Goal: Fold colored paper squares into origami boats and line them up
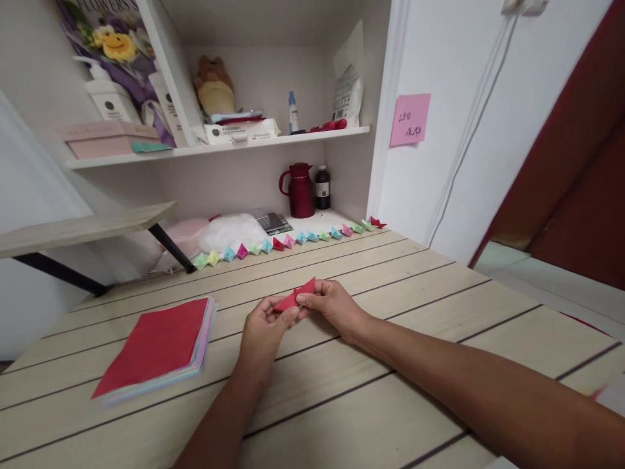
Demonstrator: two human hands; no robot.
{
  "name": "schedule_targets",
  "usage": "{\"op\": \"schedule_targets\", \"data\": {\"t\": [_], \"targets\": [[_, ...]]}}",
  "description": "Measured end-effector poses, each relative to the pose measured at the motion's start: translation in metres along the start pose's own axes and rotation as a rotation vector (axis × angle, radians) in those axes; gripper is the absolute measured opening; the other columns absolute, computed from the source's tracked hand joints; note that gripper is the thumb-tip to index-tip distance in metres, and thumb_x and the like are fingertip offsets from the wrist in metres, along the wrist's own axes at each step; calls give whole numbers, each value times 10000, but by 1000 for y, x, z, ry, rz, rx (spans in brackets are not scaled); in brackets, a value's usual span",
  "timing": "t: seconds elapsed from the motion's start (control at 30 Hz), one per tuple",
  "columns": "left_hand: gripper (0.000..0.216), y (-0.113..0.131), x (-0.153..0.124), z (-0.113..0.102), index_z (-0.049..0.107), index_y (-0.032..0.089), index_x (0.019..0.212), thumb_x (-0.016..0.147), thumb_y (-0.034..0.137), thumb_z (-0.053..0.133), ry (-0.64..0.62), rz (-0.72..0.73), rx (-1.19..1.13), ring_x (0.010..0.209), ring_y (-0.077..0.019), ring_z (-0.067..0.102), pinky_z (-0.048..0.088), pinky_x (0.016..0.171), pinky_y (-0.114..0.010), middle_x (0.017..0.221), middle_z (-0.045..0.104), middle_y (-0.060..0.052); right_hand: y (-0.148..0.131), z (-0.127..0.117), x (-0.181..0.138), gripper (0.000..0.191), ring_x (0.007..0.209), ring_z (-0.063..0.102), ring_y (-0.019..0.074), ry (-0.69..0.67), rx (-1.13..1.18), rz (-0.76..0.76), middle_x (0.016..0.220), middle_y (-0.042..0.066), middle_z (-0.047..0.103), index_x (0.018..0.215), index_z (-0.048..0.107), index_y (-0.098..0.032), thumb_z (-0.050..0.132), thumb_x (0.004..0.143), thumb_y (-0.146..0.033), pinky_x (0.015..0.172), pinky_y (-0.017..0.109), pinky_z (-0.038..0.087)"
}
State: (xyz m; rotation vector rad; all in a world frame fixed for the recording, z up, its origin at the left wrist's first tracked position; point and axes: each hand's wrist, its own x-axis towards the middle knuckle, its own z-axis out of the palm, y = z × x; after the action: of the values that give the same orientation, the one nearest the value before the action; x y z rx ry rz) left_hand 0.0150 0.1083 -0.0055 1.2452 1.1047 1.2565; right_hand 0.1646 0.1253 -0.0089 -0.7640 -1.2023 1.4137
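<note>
Between my two hands, over the middle of the table, is a small folded red paper boat (306, 288). My left hand (266, 326) pinches its left end between thumb and fingers. The thumb of my right hand (336, 306) presses on its right part, with the fingers behind. The fingers cover some of the folds. To the left lies a stack of coloured paper (159, 342) with a red sheet on top, apart from my left hand. Along the table's back edge runs a row of small folded paper boats (278, 244) in several colours.
Behind the table a white shelf (293, 140) holds a dark red jug (301, 192), a dark bottle (322, 187) and other items. A small raised wooden shelf (88, 228) with black legs stands at the left. A pink note (410, 119) sticks to the wall.
</note>
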Motion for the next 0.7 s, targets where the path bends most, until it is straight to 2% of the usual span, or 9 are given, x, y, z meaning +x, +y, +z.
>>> {"op": "schedule_targets", "data": {"t": [0.23,0.37,0.57,0.7], "targets": [[193,-3,0,-2,657,141,689,646,304,752,40,8,18,504,-96,535,423,554,-219,577,656,4,4,0,0,319,557,625,131,-28,-12,7,655,55,713,718,727,-112,822,632,-404,589,259,494],[211,-4,-3,-2,658,147,676,730,349,687,40,32,6,499,-105,550,438,573,-235,594,671,-9,2,3,0,304,528,609,125,0,-2,11,657,52,707,684,723,-116,825,633,-398,564,259,491],[325,-3,-7,-5,697,146,719,825,437,596,-65,49,1,520,-120,563,450,634,-263,677,716,-50,-5,4,0,279,501,577,111,11,34,17,666,52,708,662,719,-125,823,644,-384,513,248,477],[419,0,-6,-10,691,137,678,863,483,542,-164,23,-56,544,-137,573,456,662,-284,679,716,-72,-2,0,0,279,525,601,121,-20,66,13,680,52,712,708,722,-125,802,674,-390,538,253,482]]}}
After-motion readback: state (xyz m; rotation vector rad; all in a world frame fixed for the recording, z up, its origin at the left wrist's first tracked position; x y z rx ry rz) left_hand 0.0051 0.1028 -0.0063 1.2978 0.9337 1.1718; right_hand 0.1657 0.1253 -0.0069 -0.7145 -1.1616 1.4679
